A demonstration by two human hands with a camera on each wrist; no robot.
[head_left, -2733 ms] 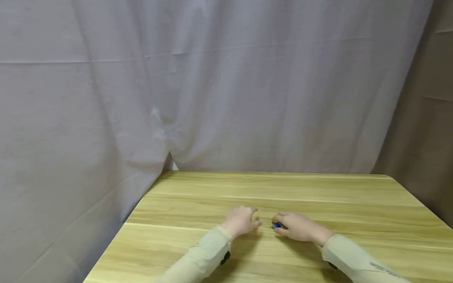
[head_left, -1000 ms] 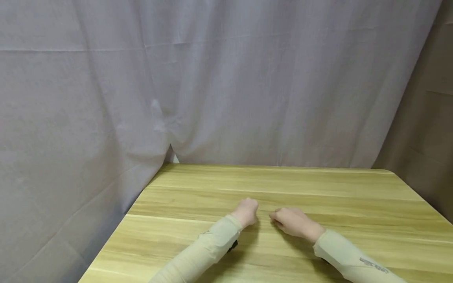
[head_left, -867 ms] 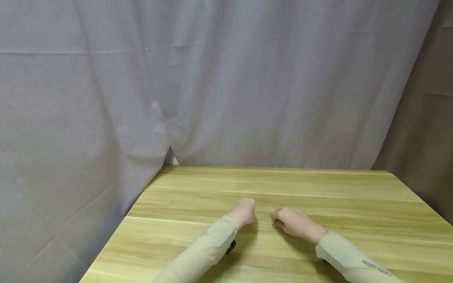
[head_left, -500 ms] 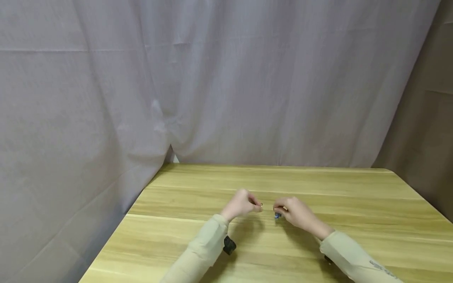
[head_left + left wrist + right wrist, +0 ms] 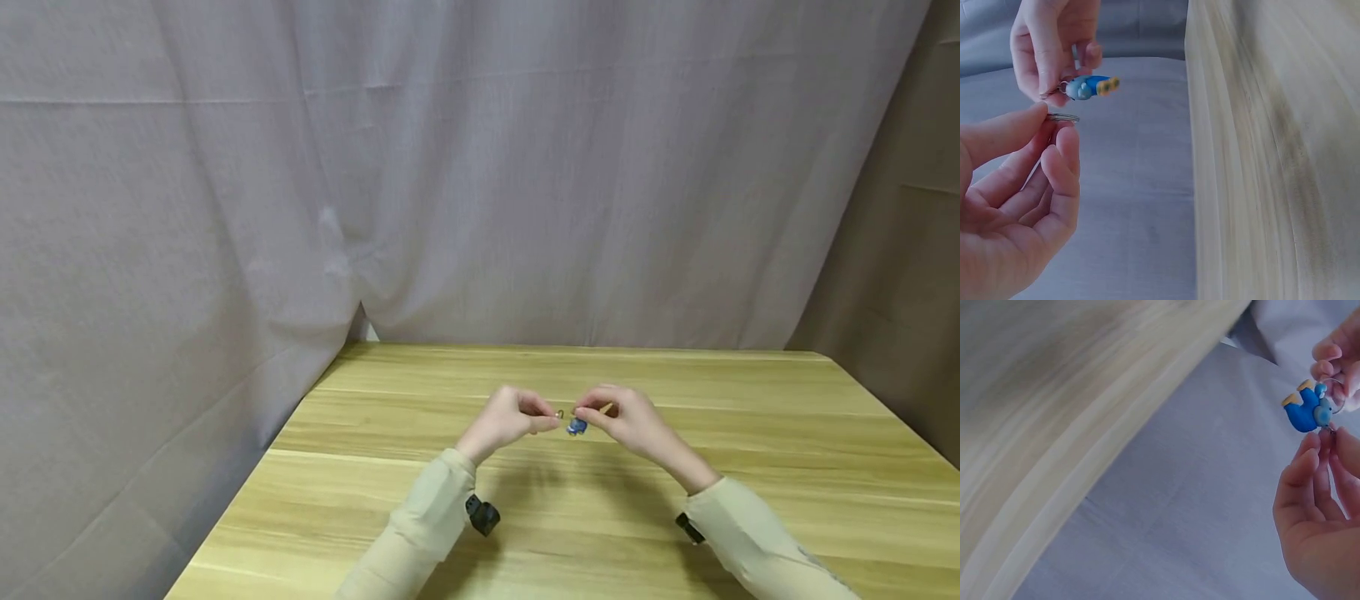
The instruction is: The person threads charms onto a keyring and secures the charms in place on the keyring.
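In the head view my left hand [image 5: 501, 423] and right hand [image 5: 630, 423] face each other above the table, a small gap between their fingertips. Thumb and fingers of the left hand pinch a thin metal split ring [image 5: 1067, 117], which juts out past the fingertips in the left wrist view. My right hand pinches the small metal link at the top of a keychain charm [image 5: 1304, 417]. The charm is a blue figurine with yellow-orange feet, hanging below the right fingertips in the head view. In the left wrist view, ring and charm are close but apart.
A wood-grain table [image 5: 675, 483] spreads beneath both hands. Grey cloth [image 5: 480, 208] hangs behind it and along its left side; a darker brown cloth [image 5: 892, 275] hangs on the right. Black wrist cameras, such as the left one [image 5: 482, 515], sit under the sleeves.
Both hands have risen from low over the table. The left hand, spread at first and then curled low, now pinches the split ring; the right has lifted the charm, bringing it closer to the left.
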